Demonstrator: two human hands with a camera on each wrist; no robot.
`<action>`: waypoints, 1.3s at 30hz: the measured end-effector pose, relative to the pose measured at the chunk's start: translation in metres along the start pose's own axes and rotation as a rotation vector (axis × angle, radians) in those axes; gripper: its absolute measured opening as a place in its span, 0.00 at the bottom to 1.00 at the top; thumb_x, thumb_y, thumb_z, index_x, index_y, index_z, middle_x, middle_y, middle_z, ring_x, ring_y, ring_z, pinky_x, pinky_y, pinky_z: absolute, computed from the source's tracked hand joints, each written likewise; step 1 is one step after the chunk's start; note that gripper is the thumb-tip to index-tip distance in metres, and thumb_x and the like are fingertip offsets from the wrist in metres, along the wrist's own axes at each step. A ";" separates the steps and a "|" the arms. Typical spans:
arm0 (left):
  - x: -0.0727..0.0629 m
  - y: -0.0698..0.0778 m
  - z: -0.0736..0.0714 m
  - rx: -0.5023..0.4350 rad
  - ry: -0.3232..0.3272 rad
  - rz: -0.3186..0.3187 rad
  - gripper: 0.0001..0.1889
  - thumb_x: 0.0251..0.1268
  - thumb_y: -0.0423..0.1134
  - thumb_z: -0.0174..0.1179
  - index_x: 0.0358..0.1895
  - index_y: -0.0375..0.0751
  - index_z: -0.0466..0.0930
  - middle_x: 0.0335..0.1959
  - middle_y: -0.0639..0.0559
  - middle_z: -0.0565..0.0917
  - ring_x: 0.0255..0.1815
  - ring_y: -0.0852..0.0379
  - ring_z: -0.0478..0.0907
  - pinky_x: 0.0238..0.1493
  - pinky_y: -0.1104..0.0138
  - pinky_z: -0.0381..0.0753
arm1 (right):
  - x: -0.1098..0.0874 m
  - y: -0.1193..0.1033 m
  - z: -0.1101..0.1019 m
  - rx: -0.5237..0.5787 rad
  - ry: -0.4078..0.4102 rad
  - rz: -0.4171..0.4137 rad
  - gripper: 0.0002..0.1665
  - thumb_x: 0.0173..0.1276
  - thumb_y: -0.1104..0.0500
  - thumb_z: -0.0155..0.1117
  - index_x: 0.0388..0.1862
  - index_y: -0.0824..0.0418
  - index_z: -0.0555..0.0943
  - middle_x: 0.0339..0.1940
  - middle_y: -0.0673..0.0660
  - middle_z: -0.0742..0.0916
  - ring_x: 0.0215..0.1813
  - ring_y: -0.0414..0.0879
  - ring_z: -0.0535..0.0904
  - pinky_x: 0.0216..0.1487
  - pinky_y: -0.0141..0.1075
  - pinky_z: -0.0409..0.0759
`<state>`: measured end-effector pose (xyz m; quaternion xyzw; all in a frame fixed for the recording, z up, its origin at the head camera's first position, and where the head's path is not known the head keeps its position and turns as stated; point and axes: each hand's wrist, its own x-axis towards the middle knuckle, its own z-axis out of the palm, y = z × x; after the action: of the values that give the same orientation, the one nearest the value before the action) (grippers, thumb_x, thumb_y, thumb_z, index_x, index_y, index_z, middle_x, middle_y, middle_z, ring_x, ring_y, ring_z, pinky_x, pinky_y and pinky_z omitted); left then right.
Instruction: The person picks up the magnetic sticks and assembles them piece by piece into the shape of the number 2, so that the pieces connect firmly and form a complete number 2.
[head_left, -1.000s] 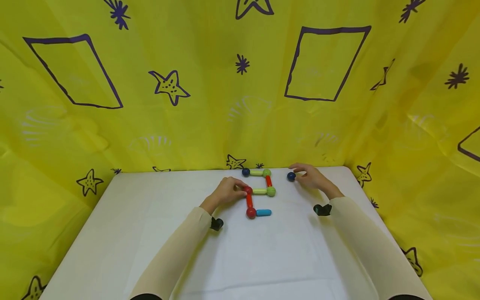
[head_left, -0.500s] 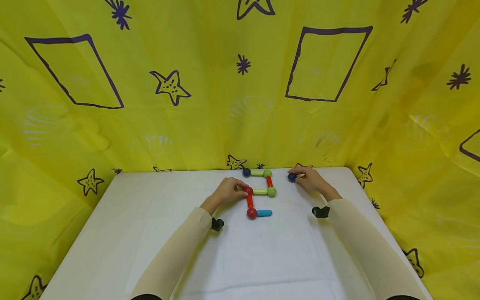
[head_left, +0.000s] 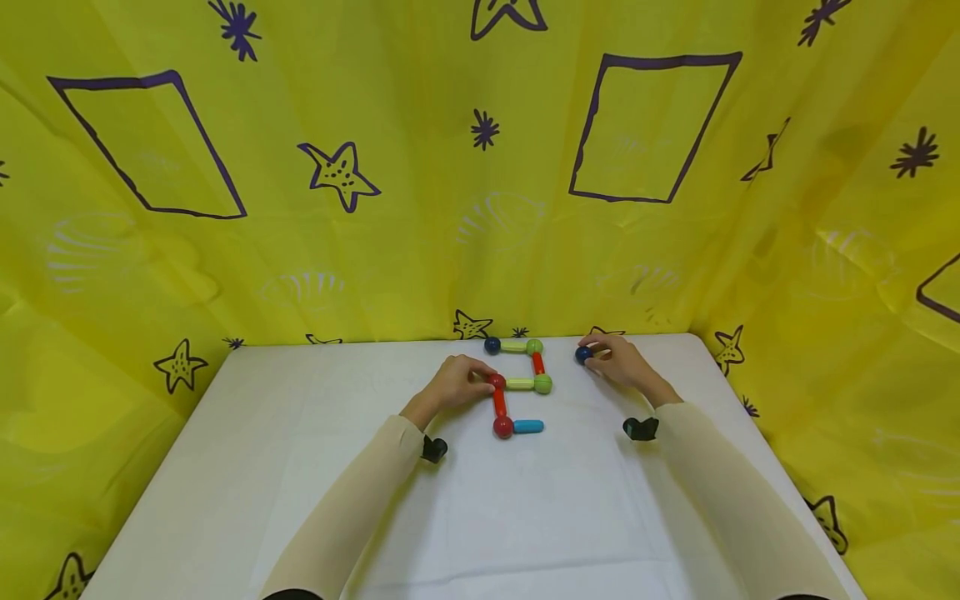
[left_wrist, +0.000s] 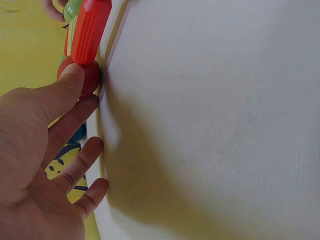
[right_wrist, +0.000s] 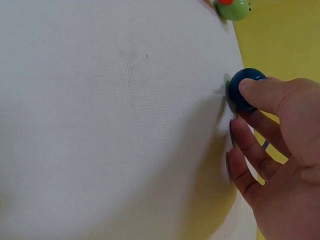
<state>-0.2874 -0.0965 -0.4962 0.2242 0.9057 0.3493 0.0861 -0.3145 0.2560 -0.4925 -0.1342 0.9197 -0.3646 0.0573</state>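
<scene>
An S-like chain of toy balls and rods lies toward the table's back. My left hand pinches a red ball at its middle-left corner between thumb and forefinger, other fingers loosely spread. From that ball a red rod runs to another red ball, which bears a blue rod. A pale green rod leads right to a green ball. Right of the chain, my right hand pinches a separate dark blue ball, thumb across its face.
The chain's far part has a red rod, a second green ball, another pale green rod and a dark blue ball near the back edge. A yellow patterned curtain hangs behind the white table.
My right thumb and forefinger have come down onto the separate dark blue ball, the forefinger lowering from above it. My left hand and the chain stay in place.
</scene>
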 end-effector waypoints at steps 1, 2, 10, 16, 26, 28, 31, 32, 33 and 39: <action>0.000 0.000 0.000 0.000 -0.001 -0.002 0.14 0.68 0.40 0.70 0.54 0.43 0.89 0.47 0.54 0.90 0.43 0.55 0.76 0.49 0.64 0.76 | 0.000 0.000 0.000 -0.003 0.000 -0.004 0.19 0.73 0.66 0.65 0.62 0.62 0.80 0.61 0.70 0.83 0.57 0.66 0.81 0.61 0.58 0.77; 0.000 0.000 0.000 -0.001 -0.002 -0.004 0.14 0.68 0.40 0.70 0.54 0.43 0.89 0.47 0.54 0.89 0.43 0.55 0.76 0.49 0.64 0.76 | -0.001 0.000 0.000 -0.002 0.003 -0.005 0.19 0.73 0.66 0.66 0.62 0.62 0.80 0.60 0.70 0.83 0.57 0.66 0.81 0.61 0.59 0.77; -0.001 0.000 -0.001 0.009 0.000 0.011 0.13 0.68 0.40 0.70 0.54 0.44 0.89 0.47 0.54 0.90 0.44 0.56 0.76 0.51 0.64 0.76 | -0.004 -0.002 0.001 0.015 0.033 -0.006 0.19 0.72 0.66 0.67 0.60 0.63 0.80 0.58 0.71 0.84 0.55 0.65 0.83 0.60 0.58 0.78; -0.001 0.001 -0.002 -0.005 -0.010 -0.008 0.14 0.68 0.40 0.69 0.55 0.44 0.89 0.47 0.54 0.89 0.45 0.55 0.76 0.51 0.63 0.77 | -0.008 -0.005 0.002 0.019 0.026 0.000 0.20 0.70 0.64 0.69 0.59 0.64 0.80 0.55 0.70 0.85 0.52 0.63 0.83 0.57 0.56 0.80; -0.001 0.002 -0.001 -0.006 -0.006 -0.013 0.14 0.68 0.40 0.70 0.54 0.44 0.89 0.47 0.54 0.89 0.44 0.55 0.76 0.50 0.64 0.76 | -0.022 -0.011 0.001 0.054 -0.021 0.034 0.19 0.70 0.62 0.70 0.59 0.60 0.80 0.56 0.68 0.85 0.53 0.62 0.82 0.52 0.50 0.83; -0.001 0.002 0.000 -0.004 -0.008 -0.011 0.14 0.68 0.40 0.70 0.54 0.44 0.89 0.47 0.54 0.90 0.44 0.55 0.76 0.51 0.64 0.76 | -0.026 -0.011 0.001 0.068 -0.024 0.012 0.19 0.70 0.62 0.71 0.58 0.60 0.80 0.56 0.68 0.85 0.51 0.61 0.83 0.50 0.48 0.83; -0.001 0.002 0.000 -0.001 -0.010 -0.009 0.14 0.68 0.40 0.69 0.55 0.44 0.89 0.48 0.54 0.89 0.45 0.55 0.76 0.51 0.63 0.77 | -0.031 -0.012 0.003 0.093 -0.024 -0.011 0.19 0.69 0.62 0.71 0.58 0.60 0.80 0.56 0.66 0.86 0.49 0.58 0.84 0.47 0.45 0.83; -0.001 0.002 0.000 0.001 -0.010 -0.007 0.14 0.68 0.40 0.69 0.55 0.44 0.89 0.48 0.54 0.89 0.45 0.55 0.77 0.51 0.63 0.77 | -0.033 -0.013 0.003 0.104 -0.023 -0.018 0.19 0.69 0.62 0.71 0.58 0.60 0.81 0.56 0.66 0.86 0.48 0.57 0.84 0.47 0.45 0.83; -0.001 0.002 -0.001 0.002 -0.009 -0.006 0.14 0.68 0.40 0.69 0.55 0.44 0.89 0.48 0.54 0.89 0.45 0.55 0.77 0.52 0.63 0.77 | -0.036 -0.015 0.003 0.113 -0.025 -0.026 0.19 0.69 0.62 0.71 0.57 0.60 0.81 0.56 0.66 0.86 0.47 0.57 0.83 0.46 0.44 0.83; -0.001 0.002 -0.001 0.014 -0.006 -0.001 0.14 0.69 0.41 0.69 0.55 0.44 0.89 0.49 0.53 0.89 0.47 0.55 0.78 0.53 0.62 0.77 | -0.050 -0.025 0.006 0.165 -0.045 -0.079 0.20 0.68 0.64 0.71 0.58 0.61 0.81 0.55 0.64 0.86 0.48 0.55 0.83 0.46 0.41 0.81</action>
<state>-0.2861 -0.0964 -0.4944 0.2253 0.9080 0.3423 0.0876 -0.2601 0.2494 -0.4796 -0.1737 0.8789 -0.4380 0.0745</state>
